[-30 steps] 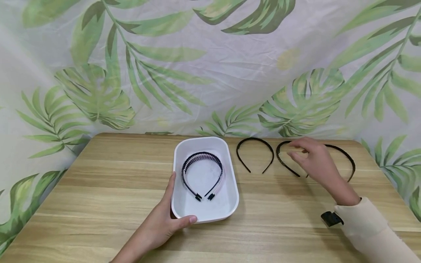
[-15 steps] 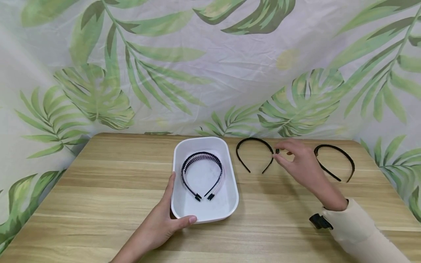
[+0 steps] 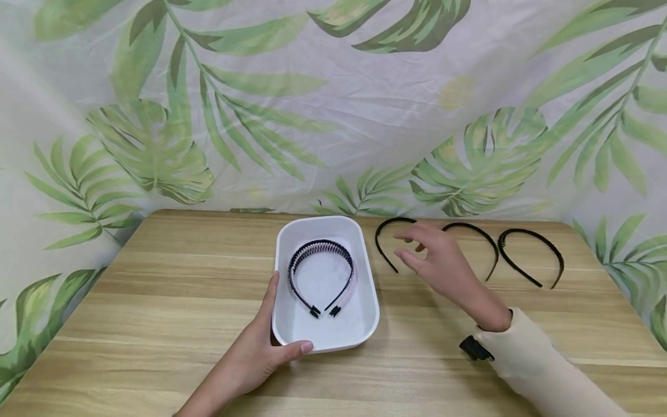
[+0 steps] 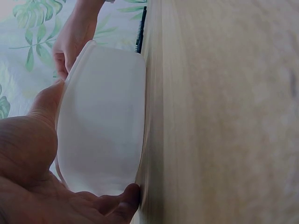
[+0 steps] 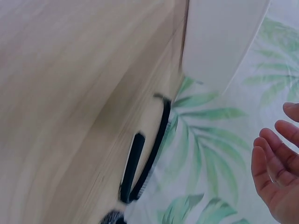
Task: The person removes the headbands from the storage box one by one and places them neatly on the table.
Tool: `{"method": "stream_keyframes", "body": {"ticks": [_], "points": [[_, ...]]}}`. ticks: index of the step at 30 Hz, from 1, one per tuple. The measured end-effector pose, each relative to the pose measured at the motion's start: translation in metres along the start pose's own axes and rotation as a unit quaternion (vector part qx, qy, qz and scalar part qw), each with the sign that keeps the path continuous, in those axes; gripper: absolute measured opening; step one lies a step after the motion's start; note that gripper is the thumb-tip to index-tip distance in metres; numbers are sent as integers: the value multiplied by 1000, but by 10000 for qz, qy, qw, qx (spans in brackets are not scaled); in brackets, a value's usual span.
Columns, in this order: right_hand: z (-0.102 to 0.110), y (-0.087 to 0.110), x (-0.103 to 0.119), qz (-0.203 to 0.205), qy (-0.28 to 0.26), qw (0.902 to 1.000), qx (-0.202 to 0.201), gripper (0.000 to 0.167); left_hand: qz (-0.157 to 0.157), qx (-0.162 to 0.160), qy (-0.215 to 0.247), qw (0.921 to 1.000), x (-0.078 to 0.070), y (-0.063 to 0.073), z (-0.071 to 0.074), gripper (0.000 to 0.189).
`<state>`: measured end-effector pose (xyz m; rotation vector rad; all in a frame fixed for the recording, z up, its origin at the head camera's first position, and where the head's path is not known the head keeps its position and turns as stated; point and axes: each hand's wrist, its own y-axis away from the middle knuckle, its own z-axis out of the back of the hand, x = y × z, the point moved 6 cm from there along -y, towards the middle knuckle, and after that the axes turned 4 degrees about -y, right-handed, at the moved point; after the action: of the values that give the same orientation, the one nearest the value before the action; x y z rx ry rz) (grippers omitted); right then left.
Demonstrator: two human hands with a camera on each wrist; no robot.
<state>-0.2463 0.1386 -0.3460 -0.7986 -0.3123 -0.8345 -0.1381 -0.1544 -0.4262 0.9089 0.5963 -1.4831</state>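
My left hand (image 3: pixel 255 353) grips the near left corner of a white plastic bin (image 3: pixel 371 301), its thumb on the near rim. Seen from the left wrist, fingertips (image 4: pixel 131 193) curl at the bin's lower edge. Inside lies a black headband (image 3: pixel 347 258) over a pink toothed one (image 3: pixel 315 250), with black tips toward me. My right hand (image 3: pixel 443 260) hovers over a black headband (image 3: pixel 384 255), hiding its right side. Its fingers are loosely bent with nothing between them, as the right wrist view also shows of the hand (image 5: pixel 278 172).
Two more black headbands, a middle one (image 3: pixel 486 236) and a right one (image 3: pixel 548 243), lie along the back right of the wooden table (image 3: pixel 156 301). A leaf-print cloth (image 3: pixel 365 116) hangs behind the table's back edge.
My right hand has moved left across the row, from between the middle and right headbands to above the leftmost one. The left hand, the bin and the headbands stay where they were.
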Motion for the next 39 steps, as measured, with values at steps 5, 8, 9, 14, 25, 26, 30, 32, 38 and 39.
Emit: {"method": "stream_keyframes", "body": {"ticks": [5,8,9,14,25,26,30,32,38,39], "points": [[-15,-8,8,49,-264,9996,54,24,12,16,35,10000,0,0,0,133],[-22,-14,13,198,-322,9993,44,23,14,15,38,10000,0,0,0,133],[-24,-16,15,259,-305,9992,45,24,15,10,30,10000,0,-1,0,133],[-37,-25,22,262,-273,9990,234,25,-2,10,31,10000,-1,0,1,133],[-60,-37,23,12,-689,9964,504,25,-121,31,-15,9999,-4,-1,3,133],[-61,-38,23,13,-707,9962,517,25,-121,35,-6,9999,-4,-1,3,133],[-69,-42,22,52,-735,9955,599,26,-118,34,-49,9999,-4,-1,3,133],[-73,-44,22,53,-757,9949,669,27,-68,27,-67,10000,-3,-1,2,133],[-83,-49,24,62,-851,9924,890,30,17,42,-45,10000,-1,-2,0,133],[-84,-50,23,61,-873,9919,926,30,19,47,-40,10000,-2,-2,0,133]]}}
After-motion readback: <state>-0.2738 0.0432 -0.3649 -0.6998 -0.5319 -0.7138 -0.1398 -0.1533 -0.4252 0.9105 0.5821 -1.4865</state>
